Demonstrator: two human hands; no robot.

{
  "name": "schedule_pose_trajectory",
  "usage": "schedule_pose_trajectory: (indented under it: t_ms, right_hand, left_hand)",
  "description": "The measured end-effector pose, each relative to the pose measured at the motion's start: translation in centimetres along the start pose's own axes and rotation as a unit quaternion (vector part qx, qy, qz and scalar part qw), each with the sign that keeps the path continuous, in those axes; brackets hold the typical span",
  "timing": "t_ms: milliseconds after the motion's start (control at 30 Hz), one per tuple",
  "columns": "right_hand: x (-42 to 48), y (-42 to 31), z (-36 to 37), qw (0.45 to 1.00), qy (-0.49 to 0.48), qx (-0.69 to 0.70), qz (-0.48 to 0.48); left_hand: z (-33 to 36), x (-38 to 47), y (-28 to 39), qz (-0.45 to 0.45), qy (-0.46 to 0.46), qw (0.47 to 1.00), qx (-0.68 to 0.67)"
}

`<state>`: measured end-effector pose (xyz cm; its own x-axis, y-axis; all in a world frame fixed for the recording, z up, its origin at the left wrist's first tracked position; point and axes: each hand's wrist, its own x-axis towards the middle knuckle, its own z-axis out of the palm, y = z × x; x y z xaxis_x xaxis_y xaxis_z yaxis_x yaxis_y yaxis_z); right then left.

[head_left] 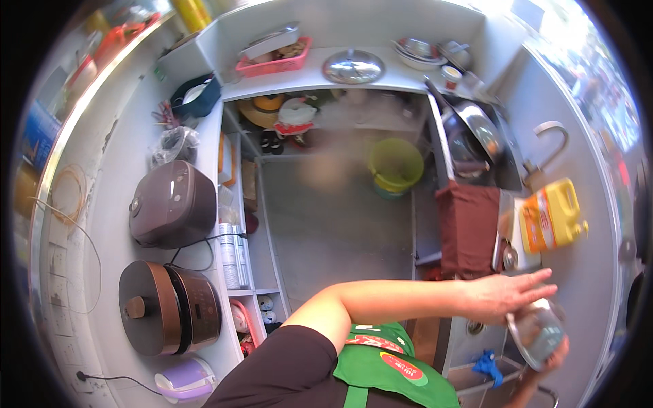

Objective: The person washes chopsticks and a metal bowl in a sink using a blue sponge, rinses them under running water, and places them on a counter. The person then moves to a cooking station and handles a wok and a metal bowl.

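Note:
At the lower right, my right hand grips a clear, rounded container from its far side, tilted over the edge of a sink. What is inside it is blurred. My left hand reaches across to its upper end, fingers stretched out; whether the palm touches the rim is hidden. A yellow plastic jug with a label stands just beyond my hands. Beside it hangs a dark red cloth. Below the container, a blue cloth or glove lies by the metal sink.
A curved tap and a sink with pans are at the upper right. A green bucket stands on the floor. A rice cooker, a second cooker and a purple kettle line the left counter. A metal lid lies on the far counter.

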<state>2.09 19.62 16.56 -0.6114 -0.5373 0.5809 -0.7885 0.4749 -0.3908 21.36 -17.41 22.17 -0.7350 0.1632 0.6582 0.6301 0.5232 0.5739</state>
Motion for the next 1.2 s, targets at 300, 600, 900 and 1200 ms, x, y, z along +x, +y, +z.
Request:
schedule_pose_trajectory:
  t_ms: [300,600,900,1200]
  right_hand:
    - [10.1,3.6,8.3,0.943,0.203,-0.264,-0.020]
    - [36.5,-12.3,33.4,0.930,-0.252,0.249,0.096]
    - [35.0,-53.7,64.7,0.921,-0.292,0.110,-0.232]
    - [41.8,-99.0,80.8,0.823,-0.289,0.302,-0.384]
  left_hand:
    - [-12.3,-12.6,-12.8,-0.199,0.049,0.967,0.154]
    - [-26.5,-29.5,-10.9,-0.539,0.244,0.781,0.200]
    - [-38.5,-41.2,-8.4,-0.541,0.498,0.622,0.270]
    - [-46.8,-48.4,-6.8,-0.556,0.592,0.500,0.301]
